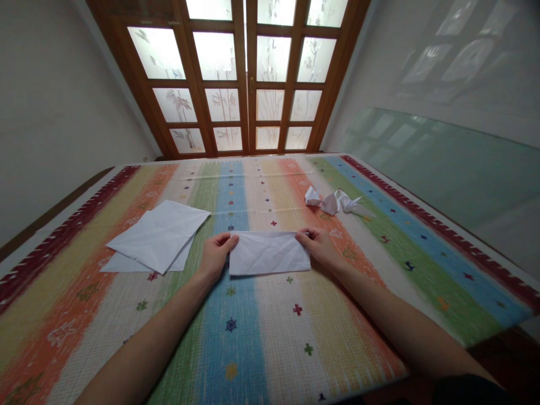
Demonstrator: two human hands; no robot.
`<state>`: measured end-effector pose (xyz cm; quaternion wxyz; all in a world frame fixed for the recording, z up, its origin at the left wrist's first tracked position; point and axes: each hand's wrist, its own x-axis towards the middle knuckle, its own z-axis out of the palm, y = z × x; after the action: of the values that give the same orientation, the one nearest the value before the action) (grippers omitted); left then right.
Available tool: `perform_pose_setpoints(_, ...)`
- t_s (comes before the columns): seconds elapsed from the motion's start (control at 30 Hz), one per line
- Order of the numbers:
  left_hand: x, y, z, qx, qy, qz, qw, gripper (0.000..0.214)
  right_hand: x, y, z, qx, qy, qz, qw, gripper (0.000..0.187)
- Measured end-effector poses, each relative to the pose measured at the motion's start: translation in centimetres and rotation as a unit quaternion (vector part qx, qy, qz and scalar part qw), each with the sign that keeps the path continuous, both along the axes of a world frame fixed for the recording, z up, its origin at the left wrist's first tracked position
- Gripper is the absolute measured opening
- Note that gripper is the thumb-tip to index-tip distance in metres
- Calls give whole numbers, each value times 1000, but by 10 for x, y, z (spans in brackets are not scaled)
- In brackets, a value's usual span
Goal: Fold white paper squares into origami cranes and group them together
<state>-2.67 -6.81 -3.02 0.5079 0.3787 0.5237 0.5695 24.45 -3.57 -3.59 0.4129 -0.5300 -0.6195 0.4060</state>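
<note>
A white sheet of paper (270,256), creased and folded into a wide rectangle, is held between my two hands just over the striped tablecloth. My left hand (218,253) pinches its upper left corner, thumb in front. At the upper right corner, my right hand (318,244) grips the paper the same way. The fingers behind the paper are partly hidden. To the left of my left hand lies a loose stack of white paper sheets (162,233), fanned at different angles.
Several folded white paper figures (331,201) stand on the tablecloth (236,337) at the back right. Beyond the table's far edge is a wooden door (248,84) with frosted panes. A glass panel (447,163) leans along the right wall.
</note>
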Motion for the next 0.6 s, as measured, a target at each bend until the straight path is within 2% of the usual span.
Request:
perform_pose_setpoints(0.2,-1,0,4,38,84,77,993,29,-3,-2,1,7,0,18,1000,31)
perform_pose_setpoints(0.43,-1,-2,5,44,138,98,985,29,-2,-2,-2,1,3,32,999,30)
perform_pose_setpoints(0.6,0,-5,10,46,168,96,980,26,-1,-2,-4,12,-52,39,998,29)
